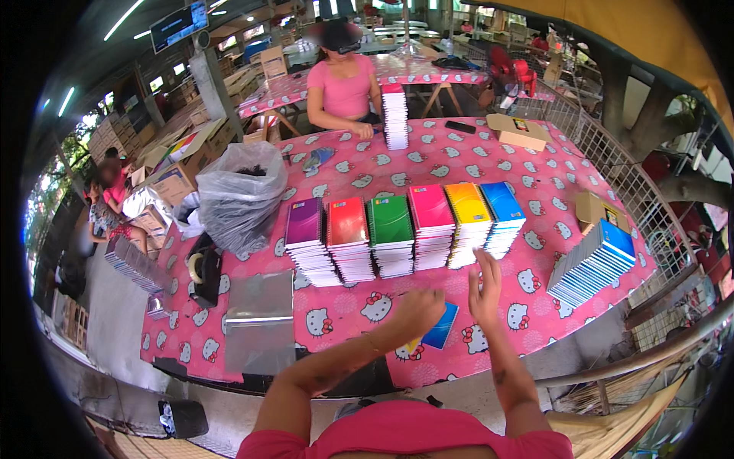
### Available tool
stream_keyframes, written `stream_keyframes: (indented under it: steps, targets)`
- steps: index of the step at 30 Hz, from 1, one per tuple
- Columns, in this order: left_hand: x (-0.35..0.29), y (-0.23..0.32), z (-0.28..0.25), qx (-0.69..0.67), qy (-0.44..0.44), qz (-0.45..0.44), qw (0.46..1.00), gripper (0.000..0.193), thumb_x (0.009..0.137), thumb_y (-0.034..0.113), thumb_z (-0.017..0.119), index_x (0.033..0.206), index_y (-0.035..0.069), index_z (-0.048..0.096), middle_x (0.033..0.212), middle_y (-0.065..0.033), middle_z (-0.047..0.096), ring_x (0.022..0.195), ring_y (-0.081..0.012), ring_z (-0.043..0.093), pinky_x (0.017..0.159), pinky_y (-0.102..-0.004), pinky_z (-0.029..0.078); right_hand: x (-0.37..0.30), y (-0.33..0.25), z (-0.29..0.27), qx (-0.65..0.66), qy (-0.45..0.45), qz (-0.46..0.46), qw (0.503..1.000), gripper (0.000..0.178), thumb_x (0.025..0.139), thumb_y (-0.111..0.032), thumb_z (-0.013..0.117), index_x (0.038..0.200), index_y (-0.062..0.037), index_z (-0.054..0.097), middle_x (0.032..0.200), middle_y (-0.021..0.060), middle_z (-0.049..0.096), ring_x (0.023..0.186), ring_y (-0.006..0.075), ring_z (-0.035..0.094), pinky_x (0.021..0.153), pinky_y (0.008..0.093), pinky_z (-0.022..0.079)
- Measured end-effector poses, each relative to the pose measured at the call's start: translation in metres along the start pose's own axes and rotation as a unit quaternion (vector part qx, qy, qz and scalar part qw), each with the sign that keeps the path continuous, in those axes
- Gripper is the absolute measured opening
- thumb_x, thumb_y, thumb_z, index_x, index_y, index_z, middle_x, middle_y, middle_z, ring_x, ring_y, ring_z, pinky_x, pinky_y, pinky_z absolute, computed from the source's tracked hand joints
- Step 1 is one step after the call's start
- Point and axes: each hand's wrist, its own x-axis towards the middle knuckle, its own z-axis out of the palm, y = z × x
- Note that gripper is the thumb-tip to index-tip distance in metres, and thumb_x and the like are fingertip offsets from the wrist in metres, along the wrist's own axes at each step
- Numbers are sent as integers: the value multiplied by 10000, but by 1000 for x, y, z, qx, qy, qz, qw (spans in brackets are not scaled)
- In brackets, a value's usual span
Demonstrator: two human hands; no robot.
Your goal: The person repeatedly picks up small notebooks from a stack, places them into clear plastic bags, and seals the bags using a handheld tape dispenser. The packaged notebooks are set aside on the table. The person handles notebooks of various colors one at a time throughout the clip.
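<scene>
Six stacks of spiral notebooks stand in a row before me: purple, red, green, pink, yellow and blue. My left hand is closed, fingers curled, just above a blue notebook lying near the table's front edge. A bit of yellow cover shows under my left wrist. Whatever the left fingers hold is hidden. My right hand is raised with fingers stretched and apart, at the near side of the yellow stack, and holds nothing visible.
Clear plastic sheets lie left on the pink-patterned table, beside a tape dispenser and a large plastic bag. A blue-topped notebook stack leans right. Across the table stands a person by a tall notebook stack.
</scene>
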Motion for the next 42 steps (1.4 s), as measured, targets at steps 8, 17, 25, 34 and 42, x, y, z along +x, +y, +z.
stream_keyframes:
  steps: [8,17,25,34,42]
  targets:
    - [-11,-57,-4,-23,202,-135,970,303,905,200,579,1173,60,608,1101,-153,668,1027,-347,649,812,-461,552,77,26,35,-185,-154,-221,945,453,795,-80,635,1247,-108,645,1285,70,587,1147,260,574,968,460,421]
    - [-35,-87,-118,124,259,-99,953,386,792,45,673,1177,27,647,941,-108,707,880,-273,684,936,-472,489,-168,7,14,-60,-308,-58,948,423,836,-185,705,1253,-174,636,1222,62,593,1099,283,567,918,488,418]
    - [-31,-6,-11,15,-146,-169,975,238,923,304,624,893,69,646,795,-149,664,677,-331,658,616,-450,523,-2,-14,33,-66,-77,-88,991,476,846,-79,675,1315,-101,595,1333,142,553,1239,361,510,1029,484,390]
    - [36,-69,-63,138,257,-34,956,377,912,233,657,1249,70,616,921,-100,709,855,-324,679,921,-482,478,77,-6,39,-120,-70,-159,978,412,785,-45,710,1190,-102,661,1120,61,658,1073,264,608,912,420,412]
    - [18,-35,-161,-36,228,-123,965,206,873,83,662,1072,30,666,733,-144,672,646,-299,679,597,-420,528,-100,78,17,213,-258,85,939,320,767,119,556,998,-73,664,1209,106,672,1176,311,610,959,369,482]
